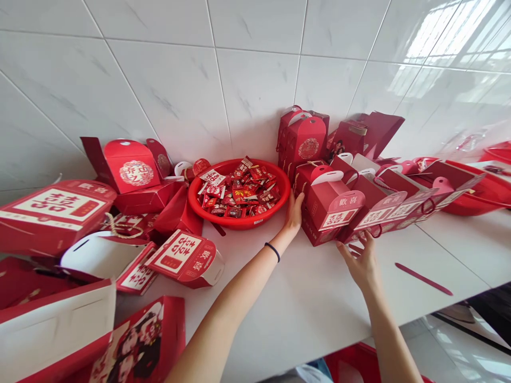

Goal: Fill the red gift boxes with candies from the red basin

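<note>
A red candy box (325,205) with a rounded lid flap and white-and-red character label stands at the near end of a row. My left hand (294,215), a dark band on its wrist, rests with fingers extended along the box's left side. My right hand (363,260) is at the front of the row, thumb and fingers apart, by the lower front of the adjoining red box (377,210). Its fingertips are close to a dark red cord handle (375,231); contact is unclear. Just left of my left hand sits a round red basin (239,226) full of wrapped candies (243,191).
Unfolded and part-folded red boxes (56,215) crowd the left of the white table (287,314). Taller closed boxes (307,141) stand against the tiled wall. A red strip (423,279) lies at right, with another red basin (479,199) beyond the row.
</note>
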Motion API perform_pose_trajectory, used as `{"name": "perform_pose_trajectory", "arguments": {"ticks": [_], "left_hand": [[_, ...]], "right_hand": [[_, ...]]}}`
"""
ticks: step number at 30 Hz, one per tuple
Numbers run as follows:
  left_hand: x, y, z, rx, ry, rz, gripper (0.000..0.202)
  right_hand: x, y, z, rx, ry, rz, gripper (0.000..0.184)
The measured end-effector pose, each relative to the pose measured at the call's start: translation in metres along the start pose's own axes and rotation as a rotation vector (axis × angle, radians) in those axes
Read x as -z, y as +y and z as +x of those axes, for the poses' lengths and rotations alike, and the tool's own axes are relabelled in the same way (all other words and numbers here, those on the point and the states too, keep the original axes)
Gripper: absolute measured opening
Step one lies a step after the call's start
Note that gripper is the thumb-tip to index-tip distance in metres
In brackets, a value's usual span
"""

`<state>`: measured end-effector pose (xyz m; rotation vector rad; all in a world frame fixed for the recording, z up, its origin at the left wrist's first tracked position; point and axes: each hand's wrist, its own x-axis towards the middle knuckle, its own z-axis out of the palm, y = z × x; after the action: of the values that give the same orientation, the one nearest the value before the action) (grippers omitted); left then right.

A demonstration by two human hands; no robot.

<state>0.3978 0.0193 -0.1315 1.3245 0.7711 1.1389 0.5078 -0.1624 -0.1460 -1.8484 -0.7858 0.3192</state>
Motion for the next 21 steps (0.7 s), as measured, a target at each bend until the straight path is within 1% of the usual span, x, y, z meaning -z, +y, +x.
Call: {"name": "perform_pose_trajectory", "arguments": {"ticks": [2, 4, 8, 11, 13, 17, 19, 20, 21], "left_hand": [[-0.004, 0.003, 0.000, 0.024, 0.007, -0.007, 0.072], [-0.006, 0.005, 0.000, 0.051, 0.018, -0.002, 0.076], [-0.005, 0.007, -0.001, 0.076, 0.020, 0.025, 0.080], [-0.005, 0.009, -0.003, 0.097, 0.029, 0.052, 0.082], [-0.008, 0.012, -0.003, 0.113, 0.053, 0.078, 0.081], [-0.018, 0.018, -0.004, 0.153, 0.139, 0.137, 0.076], [-0.022, 0.020, -0.005, 0.151, 0.175, 0.157, 0.072], [-0.022, 0.022, -0.006, 0.141, 0.190, 0.163, 0.069], [-0.022, 0.023, -0.007, 0.128, 0.203, 0.166, 0.066]], "right_hand": [[-0.002, -0.001, 0.003, 0.000, -0.013, 0.021, 0.108], [-0.005, -0.002, 0.005, 0.017, 0.013, 0.004, 0.109], [-0.009, -0.005, 0.002, 0.058, 0.046, -0.049, 0.111], [-0.010, -0.004, -0.001, 0.063, 0.026, -0.050, 0.112], [-0.011, -0.002, -0.002, 0.063, 0.005, -0.039, 0.111], [-0.015, 0.001, -0.002, 0.068, 0.017, -0.059, 0.111], [-0.016, -0.002, -0.004, 0.068, 0.050, -0.084, 0.106], [-0.015, -0.005, -0.007, 0.087, 0.089, -0.094, 0.099], [-0.015, -0.008, -0.010, 0.123, 0.140, -0.098, 0.089]]}}
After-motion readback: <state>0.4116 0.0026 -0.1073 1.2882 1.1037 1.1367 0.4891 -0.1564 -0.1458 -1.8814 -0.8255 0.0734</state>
